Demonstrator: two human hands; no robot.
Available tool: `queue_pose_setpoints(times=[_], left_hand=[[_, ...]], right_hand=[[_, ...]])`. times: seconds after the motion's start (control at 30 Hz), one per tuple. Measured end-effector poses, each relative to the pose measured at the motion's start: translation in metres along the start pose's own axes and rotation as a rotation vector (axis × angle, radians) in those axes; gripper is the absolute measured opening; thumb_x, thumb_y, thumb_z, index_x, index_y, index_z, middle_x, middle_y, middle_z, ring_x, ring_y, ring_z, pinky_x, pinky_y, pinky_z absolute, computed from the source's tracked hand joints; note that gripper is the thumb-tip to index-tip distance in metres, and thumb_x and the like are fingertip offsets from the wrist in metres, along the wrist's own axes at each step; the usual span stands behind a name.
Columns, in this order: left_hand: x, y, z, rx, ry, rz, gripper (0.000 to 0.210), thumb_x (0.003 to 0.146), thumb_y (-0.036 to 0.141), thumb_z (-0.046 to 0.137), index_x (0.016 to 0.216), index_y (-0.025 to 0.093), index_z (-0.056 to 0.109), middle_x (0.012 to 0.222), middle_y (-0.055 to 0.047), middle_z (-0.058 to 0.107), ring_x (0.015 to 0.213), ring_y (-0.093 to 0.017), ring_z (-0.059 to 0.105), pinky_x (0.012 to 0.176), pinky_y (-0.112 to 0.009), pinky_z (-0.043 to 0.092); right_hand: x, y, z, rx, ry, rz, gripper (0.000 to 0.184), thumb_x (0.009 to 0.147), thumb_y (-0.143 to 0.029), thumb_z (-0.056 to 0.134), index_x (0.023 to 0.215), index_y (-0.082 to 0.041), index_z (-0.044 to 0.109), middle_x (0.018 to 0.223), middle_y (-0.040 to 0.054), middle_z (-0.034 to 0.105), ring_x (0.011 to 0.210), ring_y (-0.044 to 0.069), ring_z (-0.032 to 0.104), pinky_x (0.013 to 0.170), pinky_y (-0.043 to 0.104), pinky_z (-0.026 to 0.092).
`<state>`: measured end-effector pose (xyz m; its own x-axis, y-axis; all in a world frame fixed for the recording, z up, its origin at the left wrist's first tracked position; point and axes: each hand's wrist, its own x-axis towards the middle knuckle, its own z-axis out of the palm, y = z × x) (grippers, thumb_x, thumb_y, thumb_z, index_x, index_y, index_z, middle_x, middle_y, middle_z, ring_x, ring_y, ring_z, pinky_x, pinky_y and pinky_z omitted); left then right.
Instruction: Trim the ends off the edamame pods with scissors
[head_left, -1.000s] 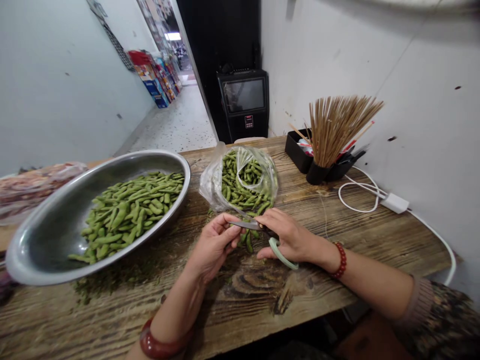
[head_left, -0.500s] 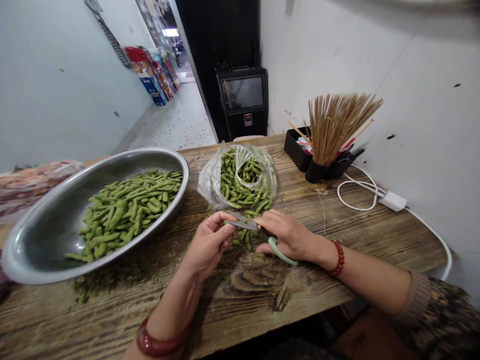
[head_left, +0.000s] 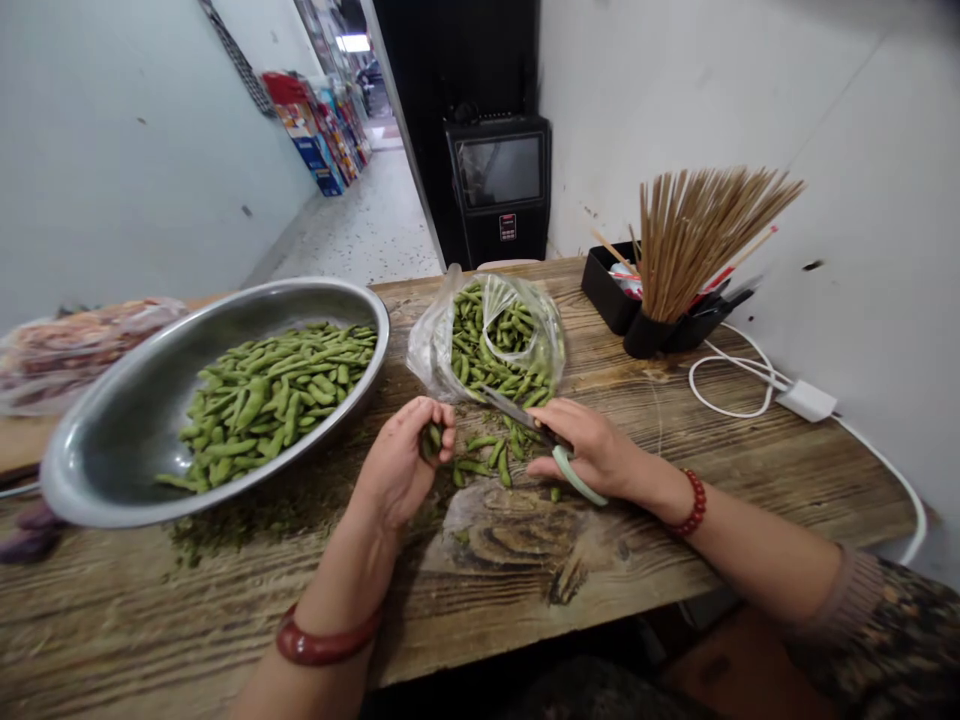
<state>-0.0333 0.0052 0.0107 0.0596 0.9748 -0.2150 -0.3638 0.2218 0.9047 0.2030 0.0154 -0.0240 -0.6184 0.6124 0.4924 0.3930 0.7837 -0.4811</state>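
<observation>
My left hand point(head_left: 409, 455) is curled around green edamame pods point(head_left: 430, 440), partly hidden by the fingers. In my right hand point(head_left: 589, 445) is a pair of scissors point(head_left: 517, 411) with pale green handles, its blades pointing up and left toward the clear plastic bag point(head_left: 431, 345). That bag lies on its side, full of pods, with several loose pods point(head_left: 480, 466) spilled on the table in front of it. Left of my hands stands a large metal basin point(head_left: 120, 440), tilted, with a heap of pods point(head_left: 277, 400) in it.
Plant trimmings point(head_left: 225, 530) lie along the basin's near side on the wooden table point(head_left: 480, 620). At the right are a black holder point(head_left: 611, 295) with wooden skewers point(head_left: 697, 240) and a white cable with an adapter point(head_left: 806, 400). A bag of reddish food point(head_left: 82, 345) sits far left.
My left hand has drawn away from the scissors, down and left, fingers now curled around pods. The scissors remain in my right hand, and the view has shifted slightly.
</observation>
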Motion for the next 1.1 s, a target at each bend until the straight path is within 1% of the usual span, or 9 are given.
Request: queue_pose_setpoints(times=[0.1,0.17,0.37,0.57,0.67,0.77,0.87,0.97,1.1], left_hand=[[0.001,0.004,-0.006,0.102,0.019,0.005,0.013,0.075,0.026,0.066,0.074,0.016,0.058,0.069,0.002,0.056,0.052,-0.008,0.048,0.045,-0.017,0.036],[0.002,0.002,-0.008,0.296,0.019,0.056,0.01,0.074,0.026,0.066,0.079,0.017,0.064,0.062,0.003,0.055,0.05,-0.008,0.045,0.044,-0.017,0.033],[0.011,-0.021,-0.012,1.02,-0.044,0.435,0.011,0.072,0.023,0.069,0.08,0.018,0.074,0.075,-0.005,0.069,0.07,-0.017,0.059,0.07,-0.027,0.044],[0.012,-0.032,-0.014,1.381,-0.159,0.458,0.018,0.079,0.018,0.06,0.091,0.023,0.072,0.084,-0.004,0.065,0.079,-0.018,0.06,0.073,-0.028,0.045],[0.011,-0.029,-0.012,1.347,-0.152,0.486,0.011,0.077,0.016,0.06,0.081,0.021,0.069,0.078,-0.003,0.061,0.074,-0.017,0.057,0.07,-0.027,0.044],[0.011,-0.022,-0.01,1.154,-0.106,0.491,0.003,0.074,0.016,0.062,0.076,0.017,0.064,0.073,-0.001,0.059,0.072,-0.016,0.055,0.07,-0.027,0.043],[0.007,-0.014,-0.008,0.898,-0.044,0.388,0.008,0.073,0.022,0.065,0.077,0.016,0.063,0.076,-0.001,0.062,0.074,-0.015,0.055,0.071,-0.027,0.042],[0.002,-0.01,-0.007,0.679,-0.006,0.24,0.018,0.073,0.028,0.068,0.085,0.016,0.066,0.071,0.0,0.06,0.062,-0.012,0.051,0.06,-0.023,0.039],[0.0,-0.011,-0.007,0.555,-0.004,0.143,0.026,0.076,0.031,0.067,0.098,0.017,0.068,0.062,0.003,0.055,0.048,-0.008,0.04,0.049,-0.022,0.031]], right_hand=[[-0.001,0.003,-0.001,-0.017,0.028,0.004,0.05,0.083,-0.044,0.063,0.12,-0.012,0.05,0.093,0.0119,0.06,0.083,0.024,0.054,0.074,0.039,0.049],[-0.001,0.003,-0.002,-0.018,0.024,-0.001,0.051,0.083,-0.043,0.063,0.121,-0.012,0.049,0.095,0.0123,0.061,0.084,0.024,0.055,0.075,0.04,0.05],[0.0,-0.002,-0.004,-0.009,-0.03,0.013,0.05,0.084,-0.039,0.064,0.123,-0.012,0.049,0.1,0.0138,0.061,0.092,0.025,0.056,0.081,0.041,0.05],[0.0,-0.002,-0.001,-0.012,-0.048,0.025,0.05,0.083,-0.037,0.064,0.124,-0.011,0.049,0.1,0.0138,0.061,0.092,0.025,0.056,0.081,0.041,0.05],[0.0,-0.002,-0.001,-0.009,-0.044,0.023,0.05,0.083,-0.037,0.065,0.124,-0.012,0.048,0.1,0.0136,0.061,0.093,0.025,0.056,0.081,0.041,0.05],[0.0,-0.001,-0.001,-0.009,-0.02,0.043,0.049,0.083,-0.037,0.064,0.123,-0.012,0.049,0.098,0.013,0.061,0.09,0.025,0.056,0.079,0.04,0.05],[0.001,0.0,-0.001,-0.005,0.008,0.056,0.05,0.083,-0.038,0.065,0.123,-0.013,0.049,0.096,0.0122,0.061,0.087,0.025,0.056,0.077,0.04,0.05],[0.0,0.0,0.0,0.003,0.015,0.058,0.053,0.081,-0.039,0.067,0.124,-0.014,0.049,0.097,0.0125,0.061,0.088,0.025,0.056,0.078,0.041,0.049],[0.0,-0.003,-0.001,0.027,0.001,0.056,0.055,0.08,-0.04,0.068,0.123,-0.013,0.049,0.098,0.0128,0.061,0.088,0.025,0.055,0.079,0.04,0.049]])
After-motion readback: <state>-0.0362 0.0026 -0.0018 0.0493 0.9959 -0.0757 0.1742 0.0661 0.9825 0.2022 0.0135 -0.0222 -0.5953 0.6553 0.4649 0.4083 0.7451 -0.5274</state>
